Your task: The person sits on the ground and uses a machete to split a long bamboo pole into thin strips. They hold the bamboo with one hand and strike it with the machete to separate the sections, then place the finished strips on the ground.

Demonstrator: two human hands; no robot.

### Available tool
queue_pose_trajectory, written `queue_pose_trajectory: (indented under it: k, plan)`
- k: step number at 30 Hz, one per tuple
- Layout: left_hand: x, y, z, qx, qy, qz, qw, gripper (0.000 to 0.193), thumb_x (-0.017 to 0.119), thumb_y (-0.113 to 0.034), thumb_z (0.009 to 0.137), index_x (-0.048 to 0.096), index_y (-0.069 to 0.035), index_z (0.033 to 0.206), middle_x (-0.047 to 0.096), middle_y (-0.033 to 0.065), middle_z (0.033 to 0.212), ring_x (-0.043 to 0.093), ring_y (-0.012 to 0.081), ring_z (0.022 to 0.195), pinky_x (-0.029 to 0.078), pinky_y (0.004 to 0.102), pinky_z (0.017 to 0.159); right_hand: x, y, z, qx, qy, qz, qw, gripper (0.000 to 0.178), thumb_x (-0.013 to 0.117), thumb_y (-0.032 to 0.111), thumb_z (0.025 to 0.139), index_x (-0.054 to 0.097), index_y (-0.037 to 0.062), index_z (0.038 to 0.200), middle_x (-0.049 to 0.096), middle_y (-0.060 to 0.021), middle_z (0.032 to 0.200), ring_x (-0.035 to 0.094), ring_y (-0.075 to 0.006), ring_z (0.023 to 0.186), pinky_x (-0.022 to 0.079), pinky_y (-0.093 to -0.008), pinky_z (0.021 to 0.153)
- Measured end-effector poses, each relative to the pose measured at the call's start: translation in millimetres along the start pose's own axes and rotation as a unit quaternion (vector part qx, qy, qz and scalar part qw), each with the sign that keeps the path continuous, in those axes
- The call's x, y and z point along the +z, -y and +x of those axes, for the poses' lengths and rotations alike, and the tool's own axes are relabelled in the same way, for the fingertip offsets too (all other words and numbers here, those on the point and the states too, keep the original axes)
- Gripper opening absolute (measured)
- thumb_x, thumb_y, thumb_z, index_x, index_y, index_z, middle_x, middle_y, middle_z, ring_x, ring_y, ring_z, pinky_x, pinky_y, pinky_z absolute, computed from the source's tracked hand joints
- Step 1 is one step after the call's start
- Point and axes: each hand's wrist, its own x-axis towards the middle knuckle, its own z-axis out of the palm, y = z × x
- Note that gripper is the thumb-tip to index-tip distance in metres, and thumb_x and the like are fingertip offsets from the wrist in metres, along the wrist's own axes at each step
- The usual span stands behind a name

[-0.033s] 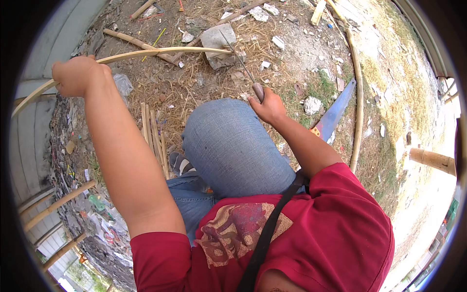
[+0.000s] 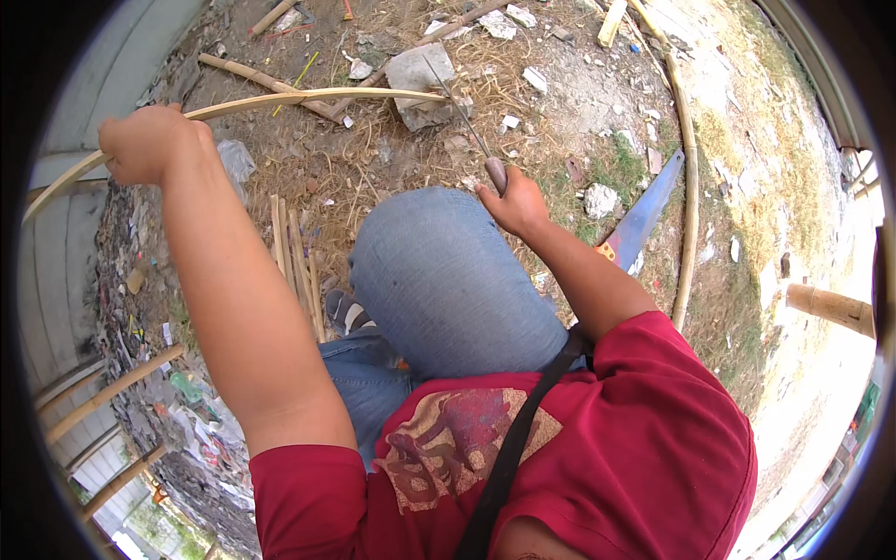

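Observation:
My left hand [image 2: 149, 147], at the far left, is closed around a long pale bamboo strip [image 2: 327, 94]. The strip bows across to the right, and its end lies over a grey concrete block [image 2: 422, 70]. In my right hand [image 2: 520, 205] is the brown handle of a knife [image 2: 497, 175], gripped just beyond my knee. Its thin dark blade points up and to the left, crossing close to the strip's end; whether the two touch I cannot tell. The fingers of my left hand are mostly hidden behind its back.
A handsaw [image 2: 644, 219] lies to the right, beside a long bamboo pole [image 2: 689, 177]. Several cut bamboo strips [image 2: 297, 257] rest on the ground left of my knee [image 2: 439, 271]. Another pole [image 2: 247, 79] lies at the far left. Dry shavings and litter cover the ground.

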Motion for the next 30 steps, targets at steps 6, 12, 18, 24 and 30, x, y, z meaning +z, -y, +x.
queue_pose_trajectory:
  k: [6,12,18,24,30]
  plan:
    - [2.7,4.2,6.3,-0.005,0.01,0.032,0.999,0.053,0.039,-0.024,0.094,0.035,0.007,0.135,0.056,0.0267,0.116,0.061,0.0353,0.074,0.05,0.046,0.074,-8.6,-8.4,17.5,0.11,0.111,0.292,0.944,0.051,0.069,0.039,0.089,0.059,-0.0046,0.113,0.069,-0.0216,0.093,0.068,-0.0366,0.086,0.052,-0.0468,0.078]
    - [-1.2,6.2,9.6,-0.016,-0.023,0.033,0.999,0.055,0.038,-0.024,0.094,0.033,0.007,0.139,0.057,0.0259,0.118,0.064,0.0365,0.074,0.051,0.0468,0.074,-9.0,25.4,-0.8,-0.094,0.014,0.014,0.995,0.031,0.065,0.026,0.088,0.051,0.0035,0.103,0.067,-0.0263,0.089,0.065,-0.0458,0.085,0.05,-0.0543,0.075]
    - [-4.6,17.1,21.2,-0.015,-0.014,0.044,0.999,0.058,0.04,-0.027,0.095,0.029,0.007,0.141,0.056,0.0254,0.119,0.063,0.0363,0.075,0.05,0.0471,0.074,28.0,-67.6,25.3,0.054,-0.026,-0.087,0.994,0.037,0.064,0.02,0.086,0.05,0.0045,0.117,0.068,-0.0258,0.099,0.067,-0.0436,0.091,0.053,-0.0529,0.081]
    - [-17.6,15.3,22.2,-0.011,-0.03,0.056,0.998,0.061,0.042,-0.029,0.095,0.028,0.007,0.142,0.055,0.0258,0.121,0.063,0.0367,0.079,0.05,0.0473,0.074,15.4,-39.9,14.6,0.023,-0.029,0.049,0.998,0.032,0.062,0.021,0.083,0.058,0.0018,0.109,0.068,-0.0269,0.1,0.066,-0.0447,0.094,0.051,-0.0507,0.084]
    - [-22.0,30.1,32.5,-0.024,-0.012,-0.039,0.999,0.032,0.042,-0.026,0.093,0.042,0.0,0.111,0.053,0.0165,0.088,0.051,0.0258,0.062,0.042,0.0406,0.057,-2.0,4.7,-4.2,-0.072,0.025,0.09,0.993,0.031,0.063,0.018,0.082,0.057,0.0014,0.107,0.067,-0.0261,0.097,0.065,-0.0441,0.093,0.05,-0.0498,0.082]
